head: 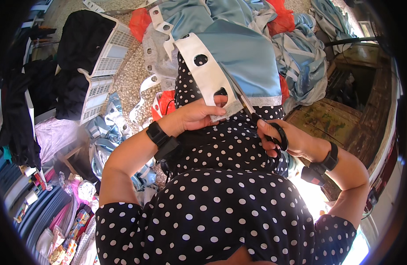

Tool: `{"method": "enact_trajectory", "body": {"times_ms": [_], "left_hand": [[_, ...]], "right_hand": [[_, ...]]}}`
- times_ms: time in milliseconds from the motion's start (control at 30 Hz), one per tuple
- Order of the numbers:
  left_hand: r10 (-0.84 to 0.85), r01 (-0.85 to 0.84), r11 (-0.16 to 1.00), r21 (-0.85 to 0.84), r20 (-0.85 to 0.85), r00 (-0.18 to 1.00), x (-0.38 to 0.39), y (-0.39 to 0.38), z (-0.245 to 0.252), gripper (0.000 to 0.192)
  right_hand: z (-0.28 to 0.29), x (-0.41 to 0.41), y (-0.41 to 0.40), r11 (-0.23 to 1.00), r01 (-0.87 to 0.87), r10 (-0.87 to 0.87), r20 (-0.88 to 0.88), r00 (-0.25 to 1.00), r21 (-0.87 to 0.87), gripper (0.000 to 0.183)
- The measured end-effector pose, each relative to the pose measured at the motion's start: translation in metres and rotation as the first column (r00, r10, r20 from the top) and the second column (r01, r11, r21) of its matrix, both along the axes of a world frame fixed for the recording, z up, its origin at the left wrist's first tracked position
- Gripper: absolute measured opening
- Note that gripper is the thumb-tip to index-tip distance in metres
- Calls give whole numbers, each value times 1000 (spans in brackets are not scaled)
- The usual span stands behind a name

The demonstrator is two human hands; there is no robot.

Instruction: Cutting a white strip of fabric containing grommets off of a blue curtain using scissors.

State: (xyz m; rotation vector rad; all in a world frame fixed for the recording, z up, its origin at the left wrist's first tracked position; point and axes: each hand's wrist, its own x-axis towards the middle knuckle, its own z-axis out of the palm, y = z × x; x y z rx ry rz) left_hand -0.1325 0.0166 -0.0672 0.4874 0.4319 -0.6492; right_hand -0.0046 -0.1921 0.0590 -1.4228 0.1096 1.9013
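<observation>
My left hand [203,112] pinches the near end of a white fabric strip [206,74] that has large round holes cut in it. The strip slants away over my lap. My right hand [273,135] grips a pair of scissors [241,97] by the black handles. Its blades lie along the strip's right edge, pointing away from me; whether they are fully closed I cannot tell. Under and beyond the strip, shiny light-blue satin fabric [243,63] with a pale grey edge band is spread across my knees.
Two white plastic baskets [102,71] holding black cloth stand at left. Cut strips with holes [147,84] and a red plastic bag [165,104] lie on the speckled floor [132,71]. More blue-grey fabric [299,66] is heaped at right, beside a worn wooden table [326,117].
</observation>
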Motion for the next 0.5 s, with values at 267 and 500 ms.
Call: {"method": "enact_trajectory", "body": {"times_ms": [267,500], "left_hand": [[-4,5,1000,-7,45,999,3,1,16,45],[17,-17,1000,-14,17,1000,-5,-1,11,41]], "right_hand": [[-29,14,30,994,-97,93,66,993,50,65],[-33,13,20,995,-91,88,87,992,31,63]]}}
